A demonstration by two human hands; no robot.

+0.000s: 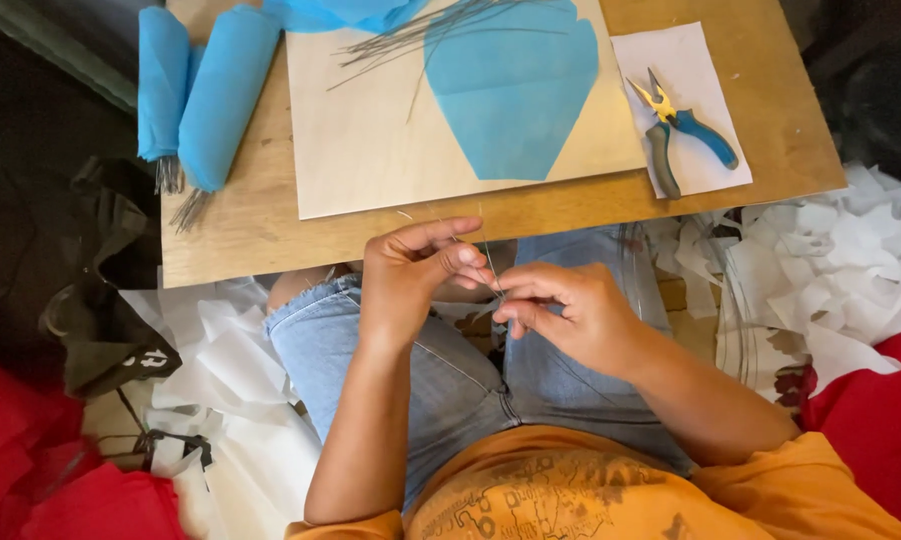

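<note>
— Wires (490, 262), thin grey ones: who has them?

— Both hands. The left hand (410, 275) pinches them between thumb and curled fingers (465, 256), with the index finger stretched out above. The right hand (570, 315) closes on them from the other side, its fingertips (510, 312) pressed together just below the left thumb.

— So neither hand is open?

— No, both are closed in a tight pinch on the wires, and the two sets of fingertips touch or nearly touch.

— How do the wires look?

— Very fine, straight, pale grey. A few ends stick up past the left fingers toward the table (270, 240) edge. Below the pinch they are hard to make out against the jeans (450, 380).

— And what lies around the fingers?

— Past them, on the table, a pale sheet (370, 150) carries a blue paper (515, 95) cutout and a loose bundle (420, 35) of more wires. Beyond the right hand, pliers (680, 130) with blue and grey handles rest on white paper (705, 70). Beyond the left hand, well apart, lie blue rolls (220, 95) with wire ends poking out. White scraps (840, 270) are heaped beside the right arm.
</note>
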